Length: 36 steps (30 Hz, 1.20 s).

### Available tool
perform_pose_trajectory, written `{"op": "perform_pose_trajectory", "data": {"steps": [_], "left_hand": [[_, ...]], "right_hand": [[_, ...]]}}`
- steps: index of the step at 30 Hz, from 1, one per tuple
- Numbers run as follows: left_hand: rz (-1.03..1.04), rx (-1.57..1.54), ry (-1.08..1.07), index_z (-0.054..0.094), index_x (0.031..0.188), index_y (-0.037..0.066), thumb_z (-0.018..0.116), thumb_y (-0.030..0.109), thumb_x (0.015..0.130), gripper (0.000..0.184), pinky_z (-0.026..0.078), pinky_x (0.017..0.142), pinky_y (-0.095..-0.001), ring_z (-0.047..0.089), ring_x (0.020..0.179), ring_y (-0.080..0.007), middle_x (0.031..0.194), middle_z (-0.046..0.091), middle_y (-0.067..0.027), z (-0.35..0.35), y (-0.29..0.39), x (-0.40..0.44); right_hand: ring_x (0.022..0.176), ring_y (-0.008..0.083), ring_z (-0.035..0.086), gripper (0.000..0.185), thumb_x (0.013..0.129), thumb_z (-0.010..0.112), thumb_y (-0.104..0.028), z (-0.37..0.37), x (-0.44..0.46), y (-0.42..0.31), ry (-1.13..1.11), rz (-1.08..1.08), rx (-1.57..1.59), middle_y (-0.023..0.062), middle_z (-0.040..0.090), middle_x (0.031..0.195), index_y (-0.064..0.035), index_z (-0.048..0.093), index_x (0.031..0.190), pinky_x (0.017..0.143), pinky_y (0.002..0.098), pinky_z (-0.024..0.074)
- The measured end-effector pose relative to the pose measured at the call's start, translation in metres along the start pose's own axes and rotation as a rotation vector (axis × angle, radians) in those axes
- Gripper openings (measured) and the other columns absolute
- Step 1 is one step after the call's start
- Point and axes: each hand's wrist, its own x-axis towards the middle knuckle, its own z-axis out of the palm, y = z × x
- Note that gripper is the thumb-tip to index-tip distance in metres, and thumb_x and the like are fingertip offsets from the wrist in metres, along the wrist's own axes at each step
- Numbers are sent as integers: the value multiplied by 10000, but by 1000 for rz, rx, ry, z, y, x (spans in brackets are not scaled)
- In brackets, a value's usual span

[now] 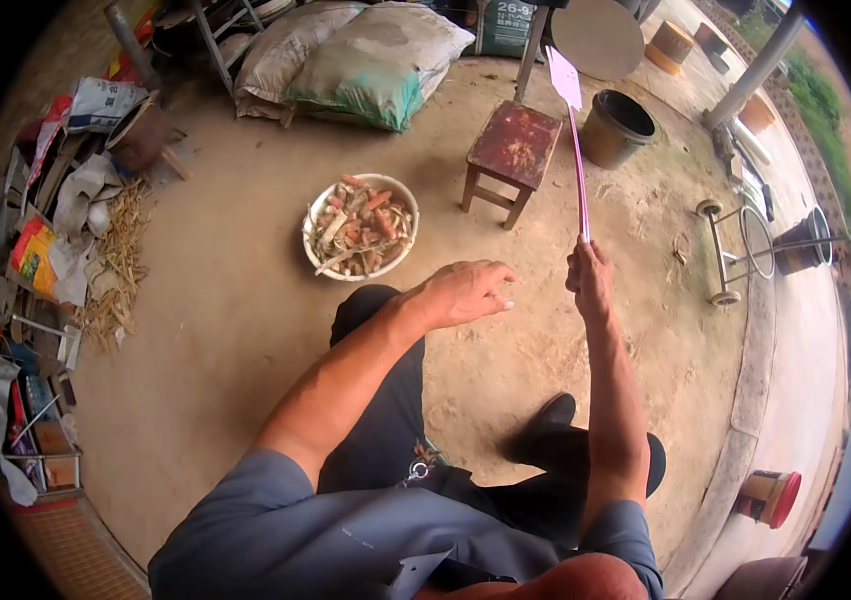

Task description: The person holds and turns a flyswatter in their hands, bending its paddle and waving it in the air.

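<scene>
My right hand [591, 277] is wrapped round the handle of a pink fly swatter [566, 78], which points away from me with its flat head raised. The head appears near the edge of a round board. My left hand [466, 293] hangs in the air over my knee, fingers apart and holding nothing. Ahead of that hand, a white basin [309, 240] on the floor holds corn cobs and orange-red pieces [366, 225]. A small worn red wooden stool [516, 145] stands beyond both hands, left of the swatter's shaft.
Stuffed sacks [376, 60] lie at the back. A black bucket [621, 125] stands right of the stool. A wheeled metal cart frame [736, 255] is at the right, a red-lidded tub [771, 498] lower down. Dry husks [116, 260] and clutter line the left.
</scene>
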Motion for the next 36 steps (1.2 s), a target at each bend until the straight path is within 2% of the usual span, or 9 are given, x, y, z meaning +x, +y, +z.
{"op": "perform_pose_trajectory", "data": {"steps": [2,3,5,10,14,16,27,32,36], "left_hand": [[-2,13,19,565,1231,17,667,271,912,421,493,869,-409,644,976,-323,1041,660,-185,2,-3,1],[4,17,18,565,1231,17,667,271,912,421,493,869,-409,644,976,-323,1041,660,-185,4,-3,1],[-27,80,19,568,1224,17,669,278,907,422,490,884,-419,647,981,-332,1060,663,-192,8,-4,0],[-37,105,51,580,1200,17,672,286,899,413,485,900,-424,644,1005,-341,1075,666,-198,11,-14,-4],[-24,151,85,585,1193,18,676,303,891,425,484,903,-425,642,1015,-347,1066,672,-202,14,-20,-5],[-33,148,77,589,1190,15,679,306,887,430,486,902,-426,642,1017,-350,1063,675,-204,14,-19,-4],[-135,172,54,610,1179,-2,682,299,879,431,497,878,-427,651,990,-368,1015,688,-217,12,-23,-6],[-111,230,56,617,1168,-1,675,311,887,424,497,866,-429,651,986,-364,1017,686,-219,13,-26,-6],[-96,213,55,615,1170,-1,669,320,891,429,495,867,-434,649,994,-364,1033,684,-219,14,-23,-5]], "right_hand": [[419,34,279,241,1028,538,-311,-7,-14,-18,-149,-4,159,-53,419,624,-144,487,863,372,215,222],[419,34,279,241,1028,538,-311,-14,-20,-24,-147,-11,160,-53,419,624,-144,487,863,372,215,222],[433,42,316,270,1037,507,-362,-26,-35,-36,-186,160,359,-36,467,673,-144,496,878,398,209,255],[426,60,336,333,1063,413,-386,-51,-78,-55,-340,225,500,17,533,761,-80,539,1030,399,222,299],[413,66,339,363,1063,403,-407,-62,-101,-65,-374,254,551,21,533,762,-72,541,1046,396,231,309],[407,68,349,392,1063,393,-425,-66,-107,-67,-467,258,603,24,532,764,-62,542,1059,395,234,317],[383,61,325,408,1062,398,-428,-90,-144,-85,-424,240,552,30,541,768,-46,542,1070,354,221,282],[382,57,317,410,1062,400,-426,-97,-152,-71,-322,203,463,24,545,773,-42,541,1088,351,215,274],[382,55,313,412,1061,398,-430,-91,-155,-70,-333,185,471,19,546,765,-45,541,1090,354,210,272]]}}
